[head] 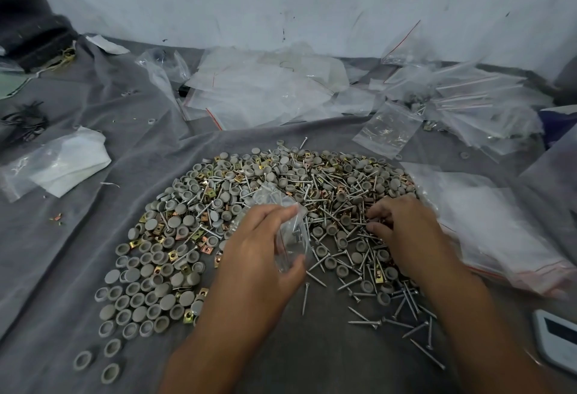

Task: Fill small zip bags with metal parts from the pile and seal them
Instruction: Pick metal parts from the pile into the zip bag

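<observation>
Zip bag in left hand

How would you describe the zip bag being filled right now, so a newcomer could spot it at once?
Start at the pile of parts on the grey cloth. At its near middle the left hand grips a small clear zip bag. Unlike the bags lying farther back, it is held up, with screws showing inside.
</observation>
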{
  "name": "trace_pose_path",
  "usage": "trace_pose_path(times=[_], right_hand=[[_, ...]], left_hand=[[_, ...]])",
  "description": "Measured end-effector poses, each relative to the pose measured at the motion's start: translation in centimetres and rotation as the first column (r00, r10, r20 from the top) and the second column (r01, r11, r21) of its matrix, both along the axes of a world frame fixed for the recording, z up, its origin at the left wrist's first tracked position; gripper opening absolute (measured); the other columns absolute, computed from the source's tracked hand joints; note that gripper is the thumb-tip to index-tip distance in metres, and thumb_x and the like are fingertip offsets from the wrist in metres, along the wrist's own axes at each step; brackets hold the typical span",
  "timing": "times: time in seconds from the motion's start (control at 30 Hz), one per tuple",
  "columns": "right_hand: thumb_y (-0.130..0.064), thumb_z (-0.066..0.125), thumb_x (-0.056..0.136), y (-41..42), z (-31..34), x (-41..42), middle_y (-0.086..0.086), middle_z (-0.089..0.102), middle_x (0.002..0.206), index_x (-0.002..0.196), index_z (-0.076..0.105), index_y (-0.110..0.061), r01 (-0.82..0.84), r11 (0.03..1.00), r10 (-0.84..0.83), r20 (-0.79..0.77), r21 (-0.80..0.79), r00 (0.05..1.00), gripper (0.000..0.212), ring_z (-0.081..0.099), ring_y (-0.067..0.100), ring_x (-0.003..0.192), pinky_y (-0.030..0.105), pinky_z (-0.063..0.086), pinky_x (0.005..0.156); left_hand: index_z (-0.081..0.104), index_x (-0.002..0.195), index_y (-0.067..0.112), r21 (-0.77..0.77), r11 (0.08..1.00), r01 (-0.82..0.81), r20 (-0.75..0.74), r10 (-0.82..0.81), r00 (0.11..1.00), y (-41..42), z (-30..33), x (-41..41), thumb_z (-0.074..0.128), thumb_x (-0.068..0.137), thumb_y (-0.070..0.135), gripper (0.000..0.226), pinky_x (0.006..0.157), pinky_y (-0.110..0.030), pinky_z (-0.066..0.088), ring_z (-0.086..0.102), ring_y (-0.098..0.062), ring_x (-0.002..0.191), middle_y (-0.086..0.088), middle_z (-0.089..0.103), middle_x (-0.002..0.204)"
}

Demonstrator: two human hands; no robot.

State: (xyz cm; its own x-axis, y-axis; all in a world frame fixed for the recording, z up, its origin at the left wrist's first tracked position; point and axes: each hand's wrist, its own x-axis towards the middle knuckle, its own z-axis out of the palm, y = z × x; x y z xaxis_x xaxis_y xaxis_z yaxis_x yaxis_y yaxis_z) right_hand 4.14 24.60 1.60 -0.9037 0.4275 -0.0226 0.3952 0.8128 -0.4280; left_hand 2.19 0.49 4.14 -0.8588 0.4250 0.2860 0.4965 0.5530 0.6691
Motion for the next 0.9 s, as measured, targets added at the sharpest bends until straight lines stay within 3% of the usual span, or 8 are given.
trace_pose_path(times=[0.2,0.3,0.4,0.53,0.67,0.77,0.83,0.9], right_hand=[[-0.033,0.072,0.091,0.2,0.6,0.0,-0.008,0.064,0.104,0.087,0.066,-0.032,0.032,0.997,-0.04,-0.121,-0.071,0.992,0.008,0.06,0.014,0.1,0.039,0.051,0.086],[-0.033,0.074,0.088,-0.7,0.9,0.0,-0.017,0.064,0.091,0.085,0.065,-0.032,-0.037,0.992,0.003,-0.273,-0.118,0.962,0.01,0.059,0.001,0.086,0.023,0.044,0.069],[-0.036,0.074,0.088,-2.2,0.0,-0.5,-0.017,0.063,0.092,0.089,0.063,-0.031,-0.133,0.991,0.125,-0.22,-0.023,0.968,0.012,0.057,0.002,0.086,0.026,0.047,0.073],[-0.028,0.076,0.088,-3.0,-1.0,-0.9,-0.014,0.061,0.092,0.09,0.06,-0.029,-0.126,0.984,0.149,-0.199,0.123,0.969,0.016,0.054,0.008,0.087,0.026,0.044,0.069],[-0.027,0.073,0.091,-3.2,-0.5,-0.8,-0.016,0.059,0.087,0.092,0.06,-0.027,-0.109,0.993,0.118,-0.242,0.05,0.963,0.013,0.057,0.004,0.082,0.011,0.036,0.063],[-0.032,0.07,0.092,-4.7,1.8,0.4,-0.019,0.068,0.093,0.095,0.064,-0.028,-0.234,0.955,0.117,-0.495,-0.181,0.861,0.008,0.065,-0.003,0.09,0.011,0.05,0.073],[-0.033,0.07,0.093,-6.4,3.1,1.5,-0.02,0.07,0.097,0.099,0.068,-0.027,-0.404,0.905,0.241,-0.616,-0.137,0.75,0.009,0.067,-0.005,0.092,0.007,0.048,0.078],[-0.029,0.073,0.092,-7.7,3.3,2.2,-0.018,0.071,0.1,0.102,0.072,-0.023,-0.509,0.861,0.39,-0.621,-0.016,0.68,0.012,0.066,-0.006,0.095,0.007,0.046,0.082]], left_hand=[[0.06,0.131,0.024,0.002,1.0,-0.007,-0.004,0.007,1.0,-0.1,0.0,0.0,0.082,0.076,0.015,0.06,0.092,0.005,0.023,0.046,0.014,0.108,0.02,0.05,0.117],[0.06,0.132,0.024,-0.005,1.0,-0.005,-0.004,0.005,1.0,0.0,0.0,0.0,0.082,0.076,0.015,0.06,0.092,0.005,0.023,0.047,0.014,0.103,0.02,0.05,0.116],[0.061,0.131,0.023,-0.01,1.0,0.002,-0.012,-0.002,1.0,0.1,0.0,0.0,0.083,0.076,0.014,0.06,0.093,0.006,0.02,0.044,0.019,0.105,0.019,0.05,0.114],[0.061,0.131,0.023,0.0,1.0,-0.005,-0.008,0.005,1.0,0.0,0.0,0.0,0.082,0.076,0.014,0.06,0.091,0.007,0.021,0.044,0.019,0.105,0.02,0.049,0.116],[0.061,0.131,0.023,0.003,1.0,0.006,-0.009,-0.006,1.0,0.0,0.0,-0.1,0.082,0.076,0.014,0.06,0.09,0.007,0.022,0.042,0.022,0.103,0.02,0.049,0.114],[0.06,0.132,0.024,0.0,1.0,0.01,-0.001,-0.01,1.0,0.0,0.0,-0.1,0.081,0.077,0.017,0.06,0.09,0.005,0.025,0.046,0.016,0.096,0.019,0.05,0.117],[0.061,0.132,0.022,0.01,1.0,0.007,-0.001,-0.007,1.0,0.0,0.1,-0.2,0.081,0.077,0.018,0.059,0.091,0.004,0.027,0.049,0.009,0.094,0.016,0.053,0.12],[0.063,0.13,0.018,0.026,1.0,0.015,-0.008,-0.015,1.0,0.1,0.1,-0.2,0.081,0.076,0.016,0.057,0.093,0.003,0.028,0.05,0.006,0.096,0.01,0.056,0.12]])
